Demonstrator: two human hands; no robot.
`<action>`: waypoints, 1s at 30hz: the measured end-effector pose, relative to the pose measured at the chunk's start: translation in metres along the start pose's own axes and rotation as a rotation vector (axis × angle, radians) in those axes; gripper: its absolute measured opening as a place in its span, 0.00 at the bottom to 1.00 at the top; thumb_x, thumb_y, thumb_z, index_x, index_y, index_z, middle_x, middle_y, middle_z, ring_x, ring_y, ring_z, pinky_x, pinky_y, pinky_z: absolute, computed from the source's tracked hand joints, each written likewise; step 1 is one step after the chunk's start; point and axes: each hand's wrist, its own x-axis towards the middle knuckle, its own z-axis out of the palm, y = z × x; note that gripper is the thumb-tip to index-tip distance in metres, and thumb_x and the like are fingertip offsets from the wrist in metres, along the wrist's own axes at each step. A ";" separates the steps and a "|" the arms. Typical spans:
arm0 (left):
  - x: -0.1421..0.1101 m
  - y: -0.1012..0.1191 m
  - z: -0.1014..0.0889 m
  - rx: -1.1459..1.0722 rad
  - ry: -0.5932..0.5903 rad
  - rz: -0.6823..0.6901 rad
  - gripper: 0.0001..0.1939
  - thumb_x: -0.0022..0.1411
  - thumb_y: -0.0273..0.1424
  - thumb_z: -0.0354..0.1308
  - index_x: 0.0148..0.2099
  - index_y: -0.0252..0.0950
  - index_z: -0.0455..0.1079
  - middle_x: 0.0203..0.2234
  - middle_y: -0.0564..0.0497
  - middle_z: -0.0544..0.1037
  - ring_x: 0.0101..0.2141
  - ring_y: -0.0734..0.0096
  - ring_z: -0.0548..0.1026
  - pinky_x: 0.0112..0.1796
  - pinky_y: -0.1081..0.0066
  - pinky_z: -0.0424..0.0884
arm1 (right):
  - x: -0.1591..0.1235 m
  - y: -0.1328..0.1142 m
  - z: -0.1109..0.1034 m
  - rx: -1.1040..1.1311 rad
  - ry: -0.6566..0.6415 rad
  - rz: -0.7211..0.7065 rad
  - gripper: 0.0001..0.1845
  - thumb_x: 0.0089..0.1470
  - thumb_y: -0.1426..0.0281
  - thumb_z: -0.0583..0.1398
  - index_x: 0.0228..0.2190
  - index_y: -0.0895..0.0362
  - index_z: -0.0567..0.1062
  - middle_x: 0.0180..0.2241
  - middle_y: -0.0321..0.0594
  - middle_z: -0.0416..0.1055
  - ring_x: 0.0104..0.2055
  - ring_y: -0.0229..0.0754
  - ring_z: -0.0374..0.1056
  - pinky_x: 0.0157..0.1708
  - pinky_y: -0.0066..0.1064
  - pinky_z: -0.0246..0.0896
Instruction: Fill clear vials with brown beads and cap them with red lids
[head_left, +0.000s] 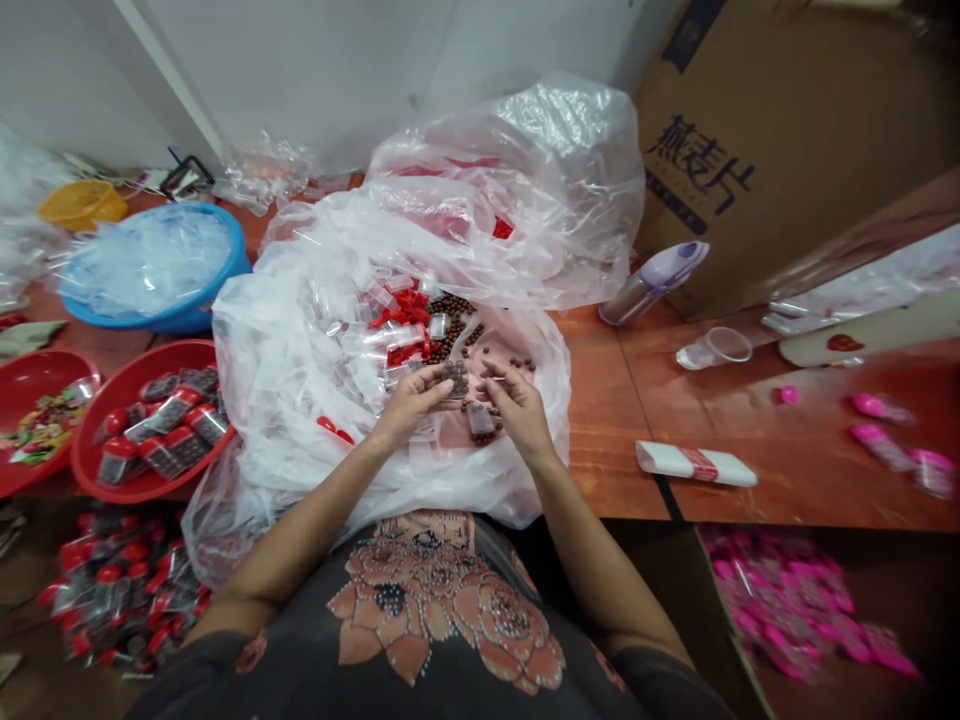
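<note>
1. Jar (454,380) with brown balls inside is held between both hands, above the open part of a plastic bag (292,300); by the fingers of the left hand (409,405) it is grasped at its side.
2. The fingers of the right hand (519,410) are bent and held near the jar, a little apart from it; whether something small is pinched in them cannot be told.
3. Under the hands, a second jar (480,420), also with dark content, is seen lying on the bag, and loose balls (450,330) are spread around it and gathered behind it.
4. Beside the balls, on their left, red lids (406,312) and clear jars (367,375) are heaped together.
5. The bag is laid on a reddish counter (607,400).
6. At the left, jars with red lids are collected in a red basin (146,488); behind it, a blue basin (184,318) is filled with clear plastic pieces.
7. Below the counter, more red-lidded jars (127,590) are piled.
8. At the right, a bottle (656,285) with a purple top, a clear cup (727,345) and a white packet (660,460) are placed on the counter; behind the bottle, a large carton (795,110) is stood.
</note>
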 end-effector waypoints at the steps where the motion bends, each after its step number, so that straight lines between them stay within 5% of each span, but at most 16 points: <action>1: -0.002 0.002 -0.002 0.026 0.002 0.008 0.25 0.57 0.39 0.68 0.54 0.34 0.73 0.47 0.42 0.80 0.41 0.64 0.80 0.42 0.65 0.78 | -0.001 -0.003 -0.001 -0.013 0.018 0.019 0.21 0.59 0.57 0.58 0.53 0.47 0.73 0.48 0.40 0.73 0.38 0.39 0.72 0.41 0.37 0.75; 4: -0.006 0.008 -0.007 0.120 0.013 0.029 0.24 0.56 0.36 0.67 0.55 0.34 0.74 0.49 0.42 0.79 0.42 0.65 0.79 0.40 0.68 0.77 | 0.002 -0.013 -0.001 -0.073 0.022 -0.036 0.20 0.61 0.57 0.57 0.53 0.48 0.73 0.48 0.42 0.72 0.40 0.41 0.72 0.40 0.36 0.74; 11: -0.013 0.011 -0.016 0.411 0.046 0.169 0.22 0.57 0.38 0.66 0.52 0.35 0.76 0.47 0.44 0.80 0.49 0.55 0.77 0.52 0.58 0.73 | 0.016 -0.029 0.013 -0.320 -0.271 -0.547 0.16 0.64 0.63 0.57 0.51 0.47 0.76 0.44 0.42 0.73 0.48 0.43 0.70 0.48 0.37 0.69; 14: -0.010 0.004 -0.024 0.380 0.027 0.176 0.19 0.61 0.38 0.63 0.53 0.39 0.76 0.48 0.46 0.80 0.49 0.52 0.77 0.51 0.57 0.74 | 0.022 -0.027 0.019 -0.311 -0.206 -0.620 0.12 0.64 0.64 0.58 0.46 0.51 0.78 0.41 0.42 0.76 0.45 0.43 0.72 0.46 0.36 0.69; 19: -0.005 0.001 -0.034 0.368 0.025 0.202 0.19 0.60 0.37 0.64 0.53 0.41 0.77 0.50 0.45 0.79 0.52 0.50 0.75 0.50 0.57 0.74 | 0.030 -0.028 0.021 -0.383 -0.177 -0.459 0.11 0.59 0.60 0.62 0.34 0.54 0.77 0.32 0.39 0.74 0.33 0.41 0.71 0.35 0.32 0.67; 23: -0.011 0.005 -0.036 0.365 0.069 0.184 0.22 0.57 0.39 0.66 0.52 0.34 0.77 0.48 0.42 0.79 0.48 0.52 0.77 0.47 0.57 0.76 | 0.030 -0.035 0.023 -0.357 -0.237 -0.400 0.11 0.54 0.59 0.66 0.30 0.54 0.78 0.29 0.38 0.74 0.33 0.42 0.70 0.36 0.34 0.65; 30: -0.021 0.014 -0.050 0.075 0.109 0.106 0.28 0.56 0.39 0.68 0.56 0.32 0.74 0.49 0.41 0.79 0.44 0.61 0.78 0.44 0.62 0.77 | 0.049 -0.023 0.025 -0.166 -0.095 -0.106 0.14 0.59 0.59 0.58 0.40 0.54 0.77 0.35 0.38 0.76 0.32 0.39 0.71 0.32 0.32 0.69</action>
